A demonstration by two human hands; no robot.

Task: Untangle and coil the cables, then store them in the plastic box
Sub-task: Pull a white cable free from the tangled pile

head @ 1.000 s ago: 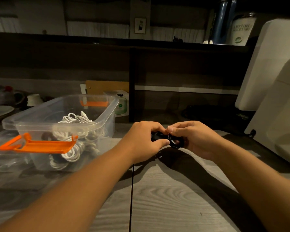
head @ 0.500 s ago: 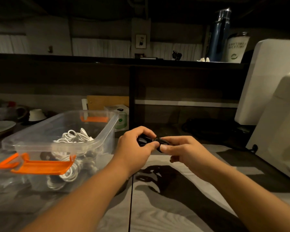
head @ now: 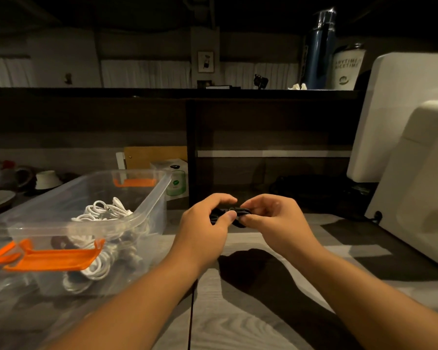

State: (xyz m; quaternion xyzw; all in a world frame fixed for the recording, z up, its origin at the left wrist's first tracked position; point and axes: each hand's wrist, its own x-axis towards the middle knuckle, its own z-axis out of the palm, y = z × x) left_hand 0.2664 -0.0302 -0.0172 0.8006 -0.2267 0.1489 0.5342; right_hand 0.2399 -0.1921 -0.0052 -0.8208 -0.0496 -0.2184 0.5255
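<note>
Just right of the clear plastic box [head: 147,205] with orange latches, which holds coiled white cables [head: 104,210], the left hand [head: 202,223] and right hand [head: 271,218] both pinch a small black cable bundle [head: 228,214] above the grey wood-grain worktop [head: 238,319].

Black cable [head: 219,215] mostly hidden by fingers [head: 229,218] (ends unseen); dark shapes [head: 58,242] in plastic box [head: 152,198] perhaps cables.

Plastic box [head: 147,198] left on table [head: 250,329], cables [head: 104,210] inside, hands [head: 232,218] right of it, holding bundled cable [head: 229,213].
</note>
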